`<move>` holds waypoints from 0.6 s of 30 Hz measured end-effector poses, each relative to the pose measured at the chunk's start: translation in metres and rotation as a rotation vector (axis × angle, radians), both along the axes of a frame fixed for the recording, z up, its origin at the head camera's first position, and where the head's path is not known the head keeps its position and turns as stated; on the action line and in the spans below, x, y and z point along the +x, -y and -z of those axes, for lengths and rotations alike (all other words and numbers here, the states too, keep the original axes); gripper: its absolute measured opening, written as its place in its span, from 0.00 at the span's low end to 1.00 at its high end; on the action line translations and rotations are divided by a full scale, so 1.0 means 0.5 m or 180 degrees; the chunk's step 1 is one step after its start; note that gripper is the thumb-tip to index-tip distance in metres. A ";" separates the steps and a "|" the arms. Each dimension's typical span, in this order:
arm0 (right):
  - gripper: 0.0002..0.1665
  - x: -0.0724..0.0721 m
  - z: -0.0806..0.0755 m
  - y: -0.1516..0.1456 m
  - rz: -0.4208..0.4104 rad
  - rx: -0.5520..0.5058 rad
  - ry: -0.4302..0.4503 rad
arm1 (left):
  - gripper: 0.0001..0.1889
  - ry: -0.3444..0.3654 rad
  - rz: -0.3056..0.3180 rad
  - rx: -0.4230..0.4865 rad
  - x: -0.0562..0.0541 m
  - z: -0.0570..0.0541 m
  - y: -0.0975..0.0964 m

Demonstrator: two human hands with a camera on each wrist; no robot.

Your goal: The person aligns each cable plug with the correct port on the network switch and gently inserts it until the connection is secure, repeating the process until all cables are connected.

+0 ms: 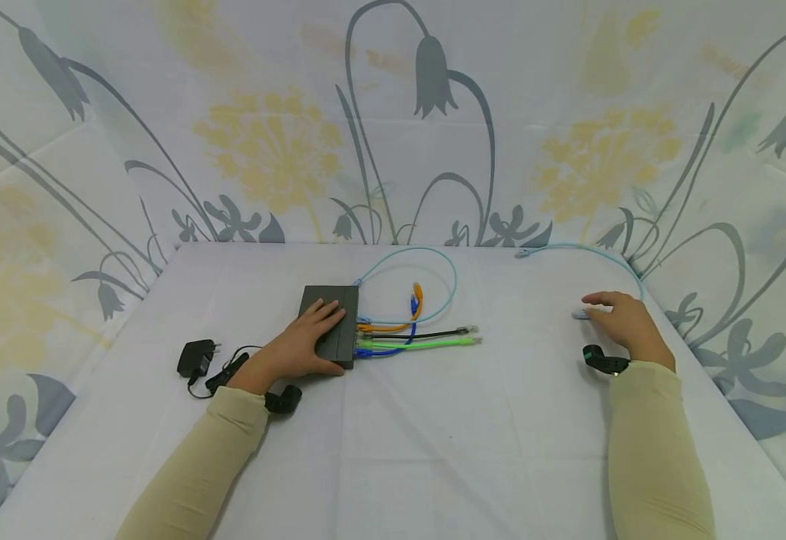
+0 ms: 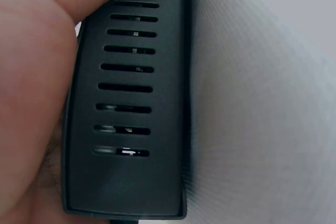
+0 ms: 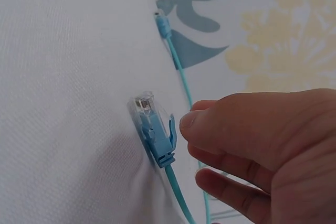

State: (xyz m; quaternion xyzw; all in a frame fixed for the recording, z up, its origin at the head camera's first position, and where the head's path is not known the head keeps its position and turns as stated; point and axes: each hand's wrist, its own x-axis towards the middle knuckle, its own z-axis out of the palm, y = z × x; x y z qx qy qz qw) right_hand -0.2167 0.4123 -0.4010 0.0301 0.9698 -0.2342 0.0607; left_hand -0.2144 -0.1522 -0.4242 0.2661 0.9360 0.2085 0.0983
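Observation:
My left hand (image 1: 301,341) rests on a black network switch (image 1: 340,341), its fingers spread over the top and its thumb along the near edge. In the left wrist view, the slotted side of the switch (image 2: 126,95) shows beneath the thumb. A light-blue Ethernet cable lies at the far right. My right hand (image 1: 628,324) hovers beside one of its plugs (image 3: 157,140), thumb and fingers loosely bent with a small gap to the plug's clip. The cable's other plug (image 1: 523,254) lies near the back edge.
Several Ethernet cables run from the switch's right side: a looped light-blue one (image 1: 456,281), an orange one (image 1: 418,296), a blue one (image 1: 379,353), a black one (image 1: 433,333) and a green one (image 1: 433,344). A black power adapter (image 1: 196,358) with its cord lies left of the switch.

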 end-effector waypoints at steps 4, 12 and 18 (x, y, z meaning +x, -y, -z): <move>0.30 -0.003 0.003 -0.002 0.0026 -0.0007 0.0099 | 0.56 -0.0002 0.0002 0.0000 0.000 -0.001 -0.001; 0.29 -0.010 0.012 -0.004 0.0051 0.0037 0.0130 | 0.56 0.0010 -0.0011 0.0012 0.002 -0.009 -0.001; 0.28 -0.008 0.017 0.000 0.0016 0.0112 0.0089 | 0.56 -0.0003 0.0004 0.0048 0.005 -0.009 0.000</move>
